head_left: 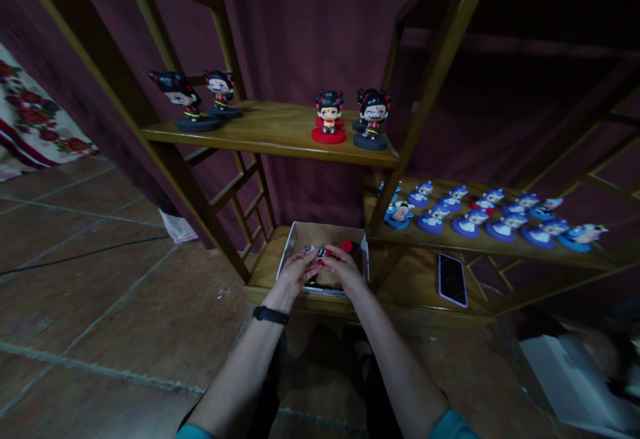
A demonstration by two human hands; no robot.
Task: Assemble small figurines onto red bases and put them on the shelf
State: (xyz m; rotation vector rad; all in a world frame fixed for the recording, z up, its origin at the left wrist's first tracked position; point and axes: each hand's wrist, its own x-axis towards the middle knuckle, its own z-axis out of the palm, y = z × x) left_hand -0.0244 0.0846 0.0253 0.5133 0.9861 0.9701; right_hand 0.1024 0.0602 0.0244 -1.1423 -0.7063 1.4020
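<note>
Both hands meet over an open white cardboard box (364, 260) on the low wooden shelf. Between their fingertips is a small black, white and red figurine (321, 252), partly covered by the fingers. My left hand (299, 270) grips it from the left, with a dark band on that wrist. From the right, the fingers of my right hand (344, 268) close on the same piece. Inside the box, a round red base (346, 246) lies beside my right hand, with dark pieces near it that I cannot make out.
Black-haired figurines (371, 118) on round bases stand on the upper shelf (270, 129). Several blue and purple figurines (470, 223) line a shelf at the right. A phone (452, 280) lies below them. Wooden posts flank the box; a white box (575, 382) sits at the lower right.
</note>
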